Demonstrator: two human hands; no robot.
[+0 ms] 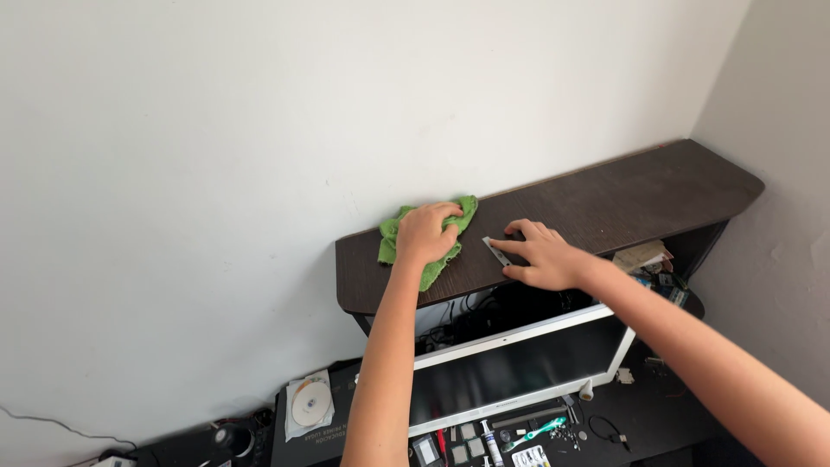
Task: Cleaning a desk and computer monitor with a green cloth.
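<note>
Pressing green cloth (421,245) | left hand (425,232) | dark shelf (605,203); right hand (545,255) touching metal strip (496,251)

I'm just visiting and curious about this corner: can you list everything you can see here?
green terry cloth: one, green, on the shelf top near the wall, under the left hand
small flat grey metal piece: one, grey, on the shelf, at the right hand's fingertips
dark brown wooden shelf: one, dark brown, against the white wall
white-framed monitor: one, dark screen, below the shelf
disc in a clear sleeve: one, silvery, on the desk at lower left
green-handled toothbrush: one, green and white, on the desk before the monitor
white tube: one, white, beside small grey squares
left hand: one, pressing on the cloth
right hand: one, flat on the shelf
</note>
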